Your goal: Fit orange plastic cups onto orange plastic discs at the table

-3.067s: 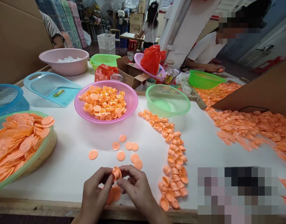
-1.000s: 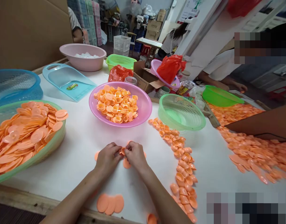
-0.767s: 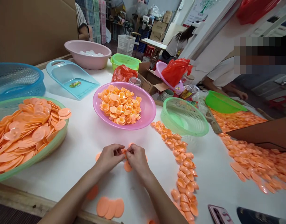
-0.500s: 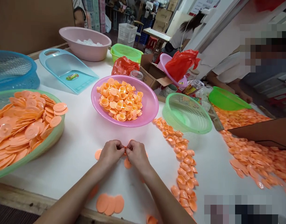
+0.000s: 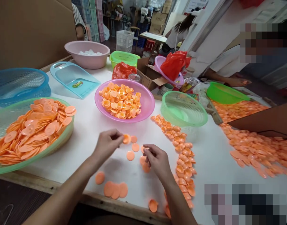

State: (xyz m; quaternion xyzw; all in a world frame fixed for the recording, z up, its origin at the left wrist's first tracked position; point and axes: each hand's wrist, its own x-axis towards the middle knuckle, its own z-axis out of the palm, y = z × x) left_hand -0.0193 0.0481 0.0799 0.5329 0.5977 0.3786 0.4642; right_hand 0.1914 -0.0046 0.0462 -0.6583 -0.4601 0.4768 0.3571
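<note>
My left hand (image 5: 109,142) pinches a small orange plastic cup (image 5: 126,139) between thumb and fingertips, just above the white tabletop. To its right, my right hand (image 5: 158,161) has loosely curled fingers, with the fingertips partly over a flat orange disc (image 5: 143,149). Whether they touch that disc, I cannot tell. Several loose discs (image 5: 130,155) lie between and below my hands, and a row of overlapping discs (image 5: 115,190) lies by the front edge. Beyond my hands stands a pink basin (image 5: 147,107) with many small orange pieces in it.
At left, a green basket (image 5: 69,132) is heaped with discs; behind it are a blue basket (image 5: 43,76) and a scoop (image 5: 63,70). A curving band of orange cups (image 5: 181,153) runs along the right. A co-worker's hand (image 5: 238,81) is near a green bowl (image 5: 225,93).
My hands were together at a small orange piece and have moved apart. The left now holds a cup farther forward; the right has shifted right. The whole view has shifted slightly.
</note>
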